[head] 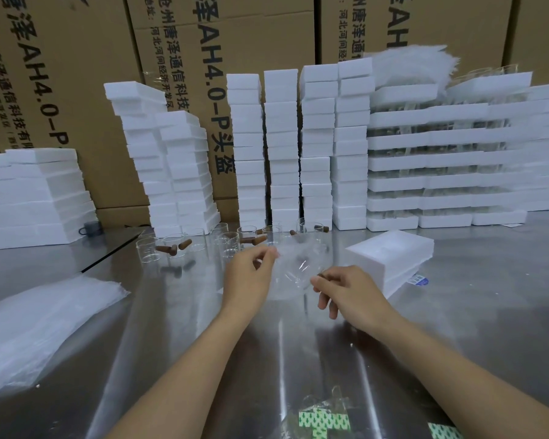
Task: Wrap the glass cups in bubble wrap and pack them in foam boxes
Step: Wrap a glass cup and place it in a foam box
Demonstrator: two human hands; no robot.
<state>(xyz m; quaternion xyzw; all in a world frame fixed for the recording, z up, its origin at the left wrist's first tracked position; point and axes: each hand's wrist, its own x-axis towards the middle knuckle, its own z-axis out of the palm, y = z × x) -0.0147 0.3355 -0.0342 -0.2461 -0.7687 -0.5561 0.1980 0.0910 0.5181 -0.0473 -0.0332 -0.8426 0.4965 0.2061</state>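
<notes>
Both arms reached over the polished steel bench [171, 327]. The left grip [251, 275] was closed thumb to forefinger on the upper edge of a clear bubble-wrap sheet [284, 253], held up off the bench. The right grip [346, 291] was pinched thumb to forefinger on the small brown handle of a clear glass cup [295, 277]; its other fingers were curled underneath. The cup sat between the two grips, against the sheet; how far the wrap went round it could not be told.

Just beyond the right grip lay a closed white rectangular foam box [390, 255] on top of a second one. Beyond both grips stood a loose row of unwrapped clear glass cups with brown handles [171, 245]. Well to the left of the left grip lay a flat pile of translucent white bubble-wrap sheets [38, 331]. Behind the row rose tall stacks of white foam boxes [281, 147], and behind those, brown printed cardboard cartons [76, 74]. Near the person's side of the bench, below the right forearm, lay green-and-white patterned pieces in clear film [320, 423].
</notes>
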